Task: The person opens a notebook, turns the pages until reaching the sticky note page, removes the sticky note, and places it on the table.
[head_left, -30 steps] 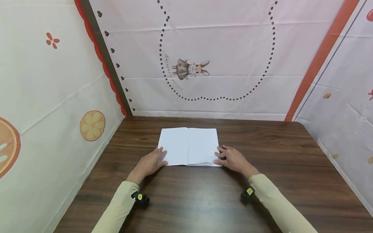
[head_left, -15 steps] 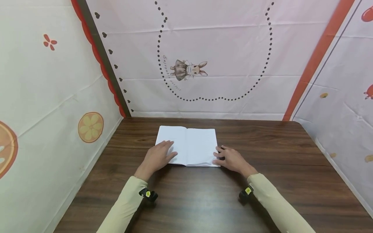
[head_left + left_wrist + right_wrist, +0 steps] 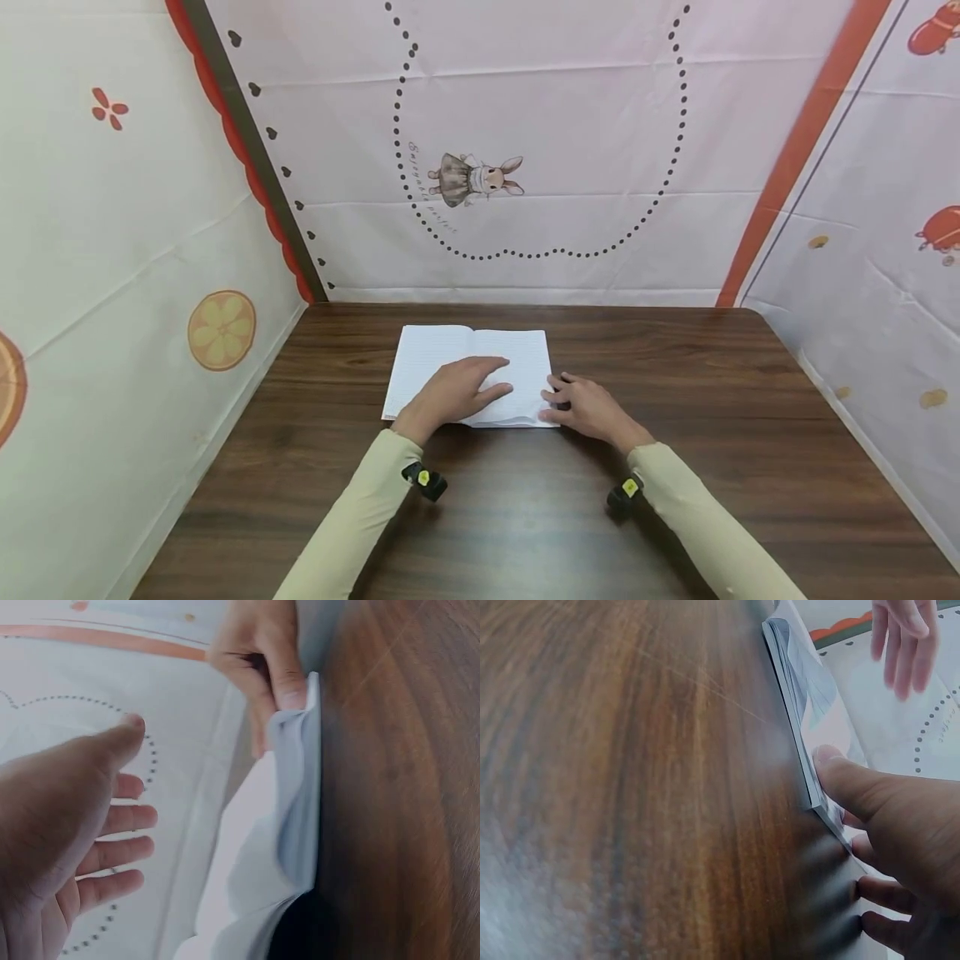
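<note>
A notebook [image 3: 432,350] lies spread on the wooden table, its lined pages without visible writing. Over its middle hovers my left hand [image 3: 453,390], fingers extended and thumb apart; in the left wrist view the hand [image 3: 67,817] holds nothing and is clear of the paper. My right hand [image 3: 592,408] holds the notebook's near right corner. Seen from the right wrist, its thumb [image 3: 840,772] lies on the top page while the other fingers [image 3: 885,892] bend against the side edge. Some near-edge pages [image 3: 289,780] bulge up in a curve.
The brown tabletop [image 3: 517,517] extends around the notebook. Printed cloth walls [image 3: 570,142] stand behind it and along the left and right sides. A small dark camera [image 3: 426,481] is strapped at the left wrist, another camera [image 3: 622,497] at the right.
My left hand has left the notebook's left edge and moved right over the pages. The right hand stays at the right edge. The head view has shifted slightly.
</note>
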{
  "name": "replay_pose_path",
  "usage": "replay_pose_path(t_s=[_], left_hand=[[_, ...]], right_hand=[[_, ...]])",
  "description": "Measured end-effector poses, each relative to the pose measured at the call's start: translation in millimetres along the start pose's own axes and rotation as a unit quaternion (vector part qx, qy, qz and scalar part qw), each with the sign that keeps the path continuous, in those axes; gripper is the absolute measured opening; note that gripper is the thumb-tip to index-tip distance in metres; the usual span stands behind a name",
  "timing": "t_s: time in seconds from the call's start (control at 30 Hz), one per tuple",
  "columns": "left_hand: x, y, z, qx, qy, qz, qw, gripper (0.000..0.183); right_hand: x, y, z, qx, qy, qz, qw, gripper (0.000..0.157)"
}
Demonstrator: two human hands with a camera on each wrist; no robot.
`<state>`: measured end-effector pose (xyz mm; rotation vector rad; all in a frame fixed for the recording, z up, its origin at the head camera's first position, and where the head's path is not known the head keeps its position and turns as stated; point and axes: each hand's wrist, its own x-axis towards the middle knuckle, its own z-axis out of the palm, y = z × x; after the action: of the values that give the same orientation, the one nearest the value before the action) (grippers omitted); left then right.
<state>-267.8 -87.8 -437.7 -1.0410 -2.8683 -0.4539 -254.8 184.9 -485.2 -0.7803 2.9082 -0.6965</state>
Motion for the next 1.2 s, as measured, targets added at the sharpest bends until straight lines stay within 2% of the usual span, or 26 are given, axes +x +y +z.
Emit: replay_pose_path(t_s=[0.27,0.47,0.8,0.9,1.03,1.2], left_hand=[[13.8,7.1,28.7,0.006,-0.034,0.033,0.9989,0.058],[18.7,9.6,44.7,0.010,-0.042,0.045,0.9980,0.054],[20.4,12.1,47.9,0.015,-0.039,0.071,0.9966,0.048],[20.5,12.7,48.2,0.024,-0.039,0.077,0.9960,0.039],[21.7,15.8,48.3,0.056,-0.042,0.082,0.9942,0.026],[24.2,20.1,51.9,0.106,-0.014,0.069,0.9919,0.012]], right_hand=[[3,-2,1.6,-0.007,-0.008,-0.001,1.000,0.056],[3,-4,1.0,-0.006,-0.012,0.006,1.000,0.054],[2,-2,-1.1,-0.004,-0.007,0.000,1.000,0.054],[2,-2,-1.1,-0.002,-0.009,0.005,1.000,0.054],[2,-3,-1.6,0.000,-0.016,0.018,1.000,0.059],[1,-3,-2.3,-0.005,-0.013,0.024,1.000,0.064]])
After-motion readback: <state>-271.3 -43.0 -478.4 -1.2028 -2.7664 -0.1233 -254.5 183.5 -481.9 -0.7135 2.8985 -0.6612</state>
